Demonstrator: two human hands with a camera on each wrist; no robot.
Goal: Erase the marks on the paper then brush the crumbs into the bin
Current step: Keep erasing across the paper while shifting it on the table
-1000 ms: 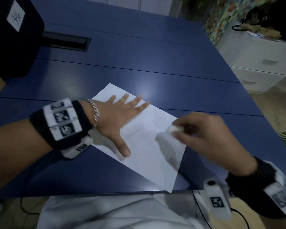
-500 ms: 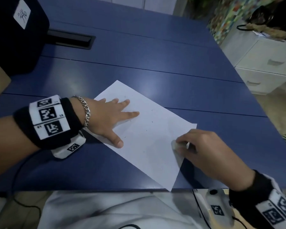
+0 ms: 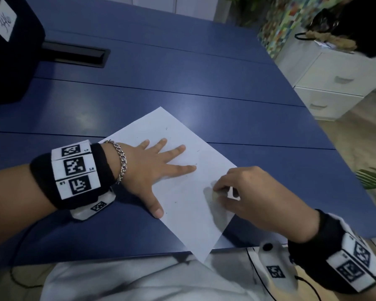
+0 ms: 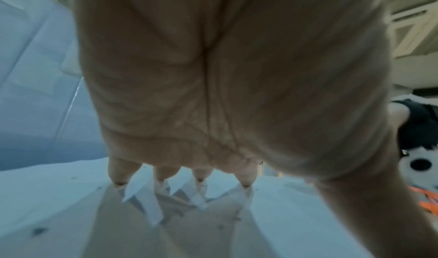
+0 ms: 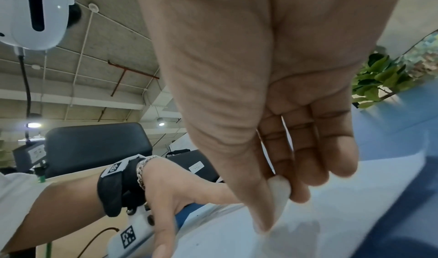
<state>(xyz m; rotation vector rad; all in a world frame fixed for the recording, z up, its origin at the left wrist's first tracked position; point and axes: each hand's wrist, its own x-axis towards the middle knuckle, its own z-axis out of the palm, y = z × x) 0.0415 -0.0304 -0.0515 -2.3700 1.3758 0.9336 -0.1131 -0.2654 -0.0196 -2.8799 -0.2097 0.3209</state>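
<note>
Left hand (image 3: 148,168) flat, fingers spread straight on paper (image 3: 182,187), likely pinning sheet against rubbing. Right hand (image 3: 254,198) pinches white eraser (image 5: 279,189) on paper's near-right part. Paper on blue table (image 3: 182,83), near edge. Few small marks left. Bin not seen.

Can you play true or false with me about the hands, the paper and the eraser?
1. The left hand lies flat on the white sheet of paper. True.
2. The right hand is empty. False: it pinches a small white eraser.
3. The paper lies on a red table. False: the table is blue.
4. The left wrist wears a silver chain bracelet. True.
5. The paper is crumpled into a ball. False: it lies flat.
</note>
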